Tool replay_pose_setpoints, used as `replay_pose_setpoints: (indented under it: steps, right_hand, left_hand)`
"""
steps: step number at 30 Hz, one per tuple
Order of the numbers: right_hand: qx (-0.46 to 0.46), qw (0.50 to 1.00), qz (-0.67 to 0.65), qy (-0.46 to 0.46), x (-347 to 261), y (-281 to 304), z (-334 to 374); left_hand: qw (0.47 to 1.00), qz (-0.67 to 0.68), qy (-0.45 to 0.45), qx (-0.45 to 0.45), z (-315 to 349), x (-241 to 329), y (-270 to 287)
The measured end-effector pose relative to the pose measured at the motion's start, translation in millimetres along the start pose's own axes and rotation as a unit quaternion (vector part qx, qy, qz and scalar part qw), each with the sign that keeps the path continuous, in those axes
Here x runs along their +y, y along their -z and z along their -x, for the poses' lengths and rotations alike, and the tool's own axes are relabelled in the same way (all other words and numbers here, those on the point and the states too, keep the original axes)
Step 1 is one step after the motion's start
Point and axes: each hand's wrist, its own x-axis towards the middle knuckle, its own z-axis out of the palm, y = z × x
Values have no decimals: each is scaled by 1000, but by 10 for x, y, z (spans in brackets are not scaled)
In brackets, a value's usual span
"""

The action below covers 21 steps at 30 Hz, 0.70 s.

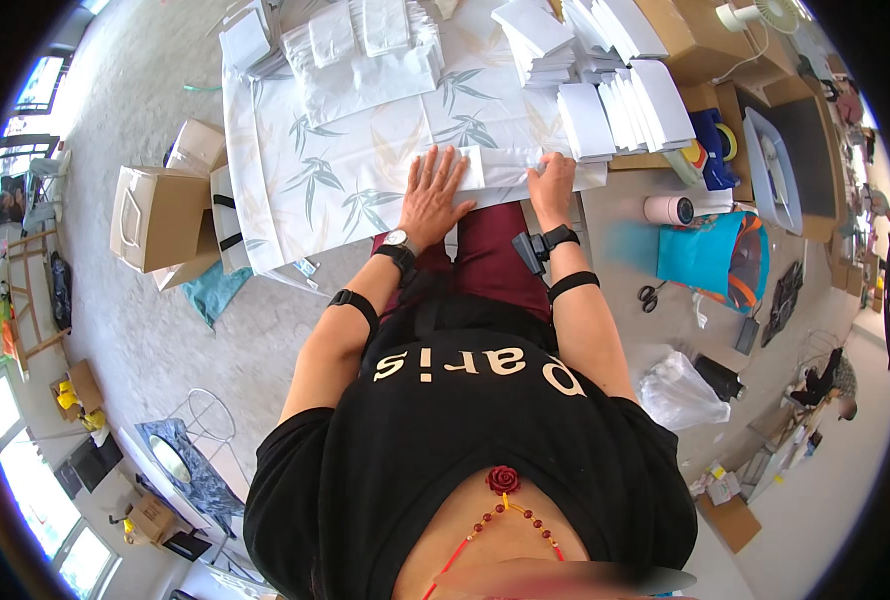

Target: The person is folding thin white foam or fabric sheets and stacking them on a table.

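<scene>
A flat white packet (500, 167), which looks like thin plastic or paper, lies at the near edge of the patterned table cover (315, 190). My left hand (430, 195) rests on its left end with fingers stretched out and palm down. At the other end my right hand (552, 188) is closed, its fingers curled over the packet's edge. Just beyond the right hand stand stacks of white flat pieces (587, 122), like folded card or paper. Farther back on the table lies a pile of white plastic bags (365, 65).
Open cardboard boxes (155, 220) stand left of the table. To the right are a pink cup (668, 210), a blue bag (710, 260), black scissors (649, 298) on the floor and a clear plastic bag (680, 390). A small fan (760, 15) sits at the back right.
</scene>
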Motion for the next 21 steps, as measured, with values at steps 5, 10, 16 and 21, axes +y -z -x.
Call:
replay_pose_setpoints:
  steps: [5,10,16,21]
  right_hand:
    - [-6,999,-38,-25,52,-88,-16]
    - [-3,987,-141,-81,211,-94,-40]
    - [44,993,-72,-81,228,-3,-8]
    - [23,995,13,-96,-18,-12,80]
  left_hand:
    - [1000,-6,-1,3,25,-34,-24]
    - [1000,-8,-7,-8,25,-10,-6]
    - [1000,-8,-14,-12,6,-4,-18]
    - [1000,-14,-7,-7,63,-63,-33]
